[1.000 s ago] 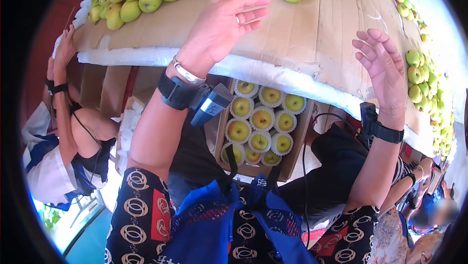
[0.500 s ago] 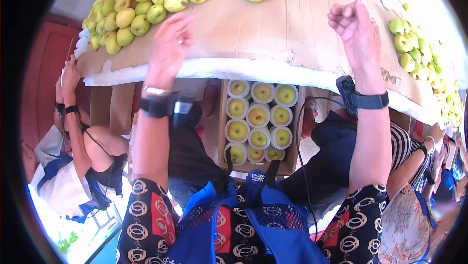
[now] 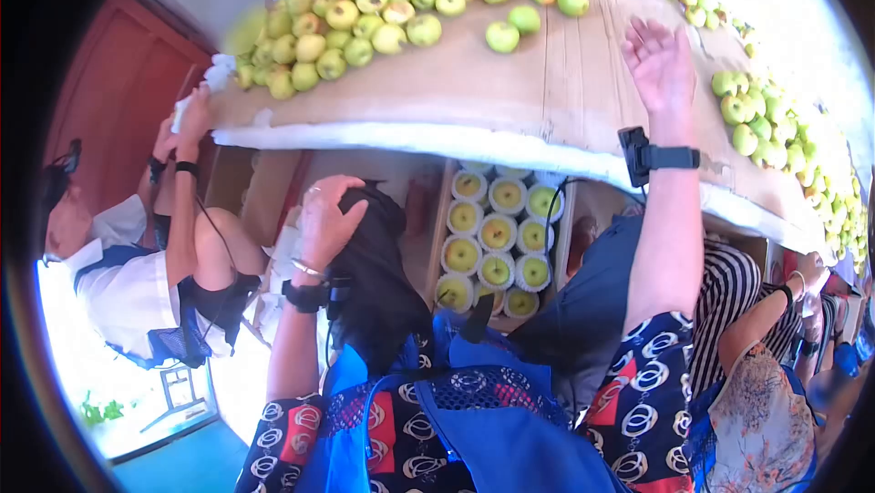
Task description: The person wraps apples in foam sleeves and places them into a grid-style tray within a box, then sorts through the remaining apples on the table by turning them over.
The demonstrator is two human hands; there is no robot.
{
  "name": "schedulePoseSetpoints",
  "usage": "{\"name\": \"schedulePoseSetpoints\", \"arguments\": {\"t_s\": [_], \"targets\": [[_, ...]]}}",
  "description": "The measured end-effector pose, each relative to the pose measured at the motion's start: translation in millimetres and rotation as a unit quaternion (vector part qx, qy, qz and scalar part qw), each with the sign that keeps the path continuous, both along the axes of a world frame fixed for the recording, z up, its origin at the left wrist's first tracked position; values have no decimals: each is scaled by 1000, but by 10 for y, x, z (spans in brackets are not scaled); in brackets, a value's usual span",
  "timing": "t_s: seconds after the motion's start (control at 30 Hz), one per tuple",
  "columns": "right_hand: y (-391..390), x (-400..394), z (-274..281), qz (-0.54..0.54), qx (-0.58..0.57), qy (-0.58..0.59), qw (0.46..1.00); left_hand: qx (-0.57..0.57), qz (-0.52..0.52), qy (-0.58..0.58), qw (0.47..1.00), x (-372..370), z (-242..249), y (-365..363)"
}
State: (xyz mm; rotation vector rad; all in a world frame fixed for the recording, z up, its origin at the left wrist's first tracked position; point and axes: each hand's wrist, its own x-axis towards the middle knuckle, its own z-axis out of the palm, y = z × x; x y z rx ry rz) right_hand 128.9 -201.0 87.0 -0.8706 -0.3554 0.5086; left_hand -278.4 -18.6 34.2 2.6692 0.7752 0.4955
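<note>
My left hand (image 3: pixel 328 222) hangs below the table's front edge, beside my dark-trousered leg, its fingers apart and curved, with nothing visible in it. My right hand (image 3: pixel 658 65) is held palm up over the right part of the cardboard-covered table (image 3: pixel 456 90), fingers spread and empty. Between my knees stands a cardboard box (image 3: pixel 441 210) of green-yellow apples (image 3: pixel 498 232), each in a white foam net, in three columns. Loose apples (image 3: pixel 387 37) form a large pile on the table's left and back; another pile (image 3: pixel 767 124) lies to the right.
Two apples (image 3: pixel 502 36) sit apart near the table's middle. At the left a person (image 3: pixel 128 265) has both hands at the table edge, holding something white. Other people (image 3: pixel 761 402) sit at the right. A padded white edge (image 3: pixel 437 138) runs along the table front.
My left hand has come down from above the table to below its edge. My right hand has opened its fingers. The view has shifted, showing more of the left apple pile.
</note>
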Motion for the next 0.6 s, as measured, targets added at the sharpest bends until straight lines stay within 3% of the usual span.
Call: {"name": "schedulePoseSetpoints", "arguments": {"t_s": [0.03,0.13,0.2,0.23,0.3,0.37,0.43,0.5,0.57,0.6], "targets": [[-48,49,43,-31,50,50,997,-21,16,-23,999,-1,-17,-8],[-348,-9,-23,20,95,61,993,-86,48,-82,992,-90,-121,-29],[-590,-81,-146,58,141,69,986,-307,71,-322,893,-145,-188,5],[-750,-110,-198,69,179,98,977,-301,63,-327,894,-179,-165,-12],[-1060,-74,-358,74,217,127,965,-419,77,-445,787,-383,-185,-102],[-1243,-40,-564,69,256,159,951,-438,81,-450,774,-627,-280,-154],[-1322,-116,-449,58,259,151,952,-532,120,-447,709,-867,-429,-192],[-1331,-207,-218,134,277,80,948,-634,111,-335,688,-1266,-930,-16],[-1436,-303,57,201,285,74,934,-675,267,-245,643,-1592,-1030,-219],[-1523,-380,240,225,278,18,934,-679,311,-285,601,-1695,-1050,-322]]}}
